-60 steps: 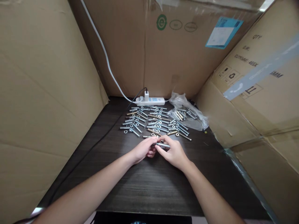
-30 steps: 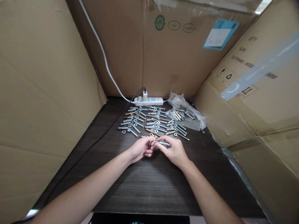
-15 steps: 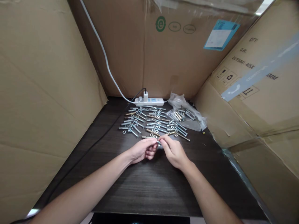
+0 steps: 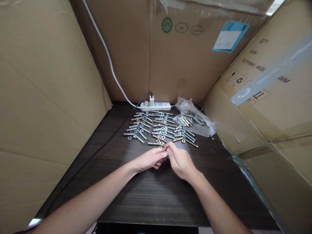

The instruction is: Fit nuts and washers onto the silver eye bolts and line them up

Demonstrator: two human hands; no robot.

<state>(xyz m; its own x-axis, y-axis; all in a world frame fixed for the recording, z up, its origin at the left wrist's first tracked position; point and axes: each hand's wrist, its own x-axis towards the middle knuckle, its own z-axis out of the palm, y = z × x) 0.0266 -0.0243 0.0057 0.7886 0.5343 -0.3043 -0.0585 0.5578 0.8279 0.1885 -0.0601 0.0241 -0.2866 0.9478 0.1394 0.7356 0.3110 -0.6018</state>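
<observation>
My left hand (image 4: 152,159) and my right hand (image 4: 180,160) meet over the near side of the laid-out hardware, fingertips together. Both are closed in a pinch around a small silvery metal piece (image 4: 167,156); fingers cover most of it, so its exact kind is hidden. Just beyond the fingertips lie a metal sleeve (image 4: 153,143) and several washers (image 4: 161,143). Farther back, rows of long bolts (image 4: 139,139), sleeves and washers spread over the dark table (image 4: 136,198), some silvery, some brass-coloured. A brass-coloured sleeve (image 4: 177,139) rests beyond my right hand.
At the back stands a white power strip (image 4: 159,106) with a plugged-in charger (image 4: 151,101). A clear plastic bag (image 4: 206,127) holding more bolts lies at right. A black cable (image 4: 97,151) crosses the left side. Cardboard walls (image 4: 180,68) enclose three sides.
My fingertips have drawn closer around the metal piece and sit slightly lower, so less of it shows. The laid-out hardware is unchanged.
</observation>
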